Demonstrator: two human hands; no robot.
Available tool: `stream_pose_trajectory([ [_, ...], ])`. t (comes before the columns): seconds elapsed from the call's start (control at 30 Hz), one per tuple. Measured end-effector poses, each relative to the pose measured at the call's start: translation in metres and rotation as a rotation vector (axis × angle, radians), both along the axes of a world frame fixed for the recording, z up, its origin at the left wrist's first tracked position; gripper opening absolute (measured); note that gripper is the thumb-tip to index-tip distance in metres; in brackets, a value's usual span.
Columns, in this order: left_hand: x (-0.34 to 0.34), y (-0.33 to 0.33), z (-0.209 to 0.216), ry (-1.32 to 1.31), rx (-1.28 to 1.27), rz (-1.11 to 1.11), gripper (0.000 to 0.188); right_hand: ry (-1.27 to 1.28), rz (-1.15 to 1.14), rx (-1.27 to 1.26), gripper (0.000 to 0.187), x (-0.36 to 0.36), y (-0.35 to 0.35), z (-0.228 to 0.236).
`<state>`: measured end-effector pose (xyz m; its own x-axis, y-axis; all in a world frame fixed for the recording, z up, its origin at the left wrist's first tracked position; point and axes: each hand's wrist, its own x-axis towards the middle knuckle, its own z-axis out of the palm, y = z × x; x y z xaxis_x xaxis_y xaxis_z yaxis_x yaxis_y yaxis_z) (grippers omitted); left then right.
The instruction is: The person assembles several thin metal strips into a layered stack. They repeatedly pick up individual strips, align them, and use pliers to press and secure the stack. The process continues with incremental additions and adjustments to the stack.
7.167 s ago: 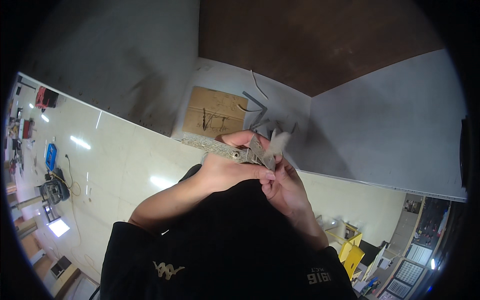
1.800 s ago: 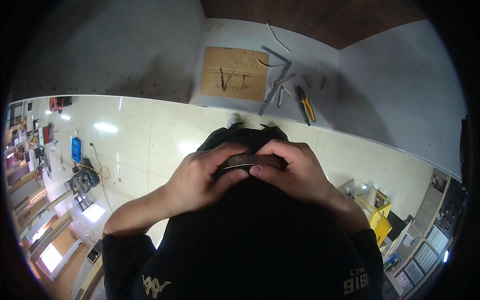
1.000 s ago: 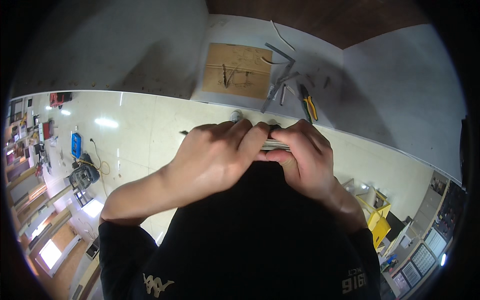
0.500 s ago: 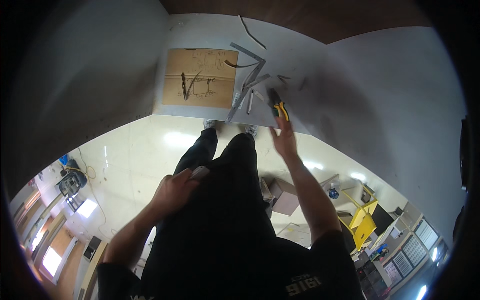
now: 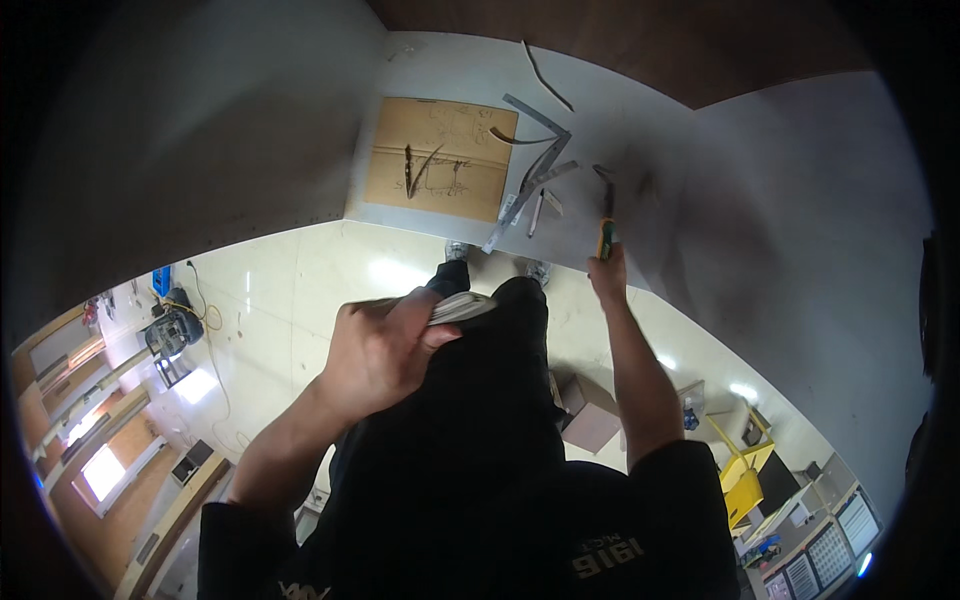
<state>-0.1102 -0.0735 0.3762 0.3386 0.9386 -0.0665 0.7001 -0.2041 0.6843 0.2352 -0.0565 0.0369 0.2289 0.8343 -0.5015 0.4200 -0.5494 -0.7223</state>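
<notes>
My left hand [image 5: 378, 350] is raised in front of my dark trousers, its fingers closed round a flat, pale bundle of thin layers [image 5: 463, 306] whose exact kind I cannot make out. Farther off to the right, my right hand [image 5: 609, 274] is closed on the yellow-and-green handles of a pair of pliers [image 5: 606, 225]. The dark jaws point away from me over the grey surface [image 5: 625, 130]. Left of the pliers lie metal angle rulers [image 5: 541, 116], a white pen-like stick [image 5: 536, 214] and dark curved strips [image 5: 512, 138].
A cardboard sheet [image 5: 392, 135] with hand-drawn marks lies on the surface, dark thin strips [image 5: 410, 180] on it. Grey panels rise at both sides. On the pale floor stand a box [image 5: 590, 415], a yellow frame [image 5: 742, 490] and a machine with a cable [image 5: 172, 333].
My right hand, open at the pliers before, now grips them and has lifted them slightly. My left hand has come up from my thigh with the pale bundle. The whole view has shifted.
</notes>
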Motion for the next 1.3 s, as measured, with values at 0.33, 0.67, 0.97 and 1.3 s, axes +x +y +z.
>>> stream_pose_trajectory([
  [0.33, -0.008, 0.002, 0.081, -0.16, 0.417, -0.213, 0.031, 0.371, 0.404, 0.735, 0.061, -0.104, -0.059, 0.288],
  [0.67, -0.042, -0.019, 0.095, -0.241, 0.462, -0.222, 0.029, 0.017, 0.588, 0.74, 0.052, -0.144, -0.06, 0.352],
  [0.97, -0.07, -0.03, 0.091, -0.215, 0.393, -0.199, 0.026, 0.028, 0.807, 0.782, 0.046, -0.163, -0.048, 0.361],
  [1.3, -0.071, -0.039, 0.098, -0.263, 0.333, -0.156, 0.027, 0.069, 0.732, 0.68, 0.069, -0.179, -0.043, 0.362],
])
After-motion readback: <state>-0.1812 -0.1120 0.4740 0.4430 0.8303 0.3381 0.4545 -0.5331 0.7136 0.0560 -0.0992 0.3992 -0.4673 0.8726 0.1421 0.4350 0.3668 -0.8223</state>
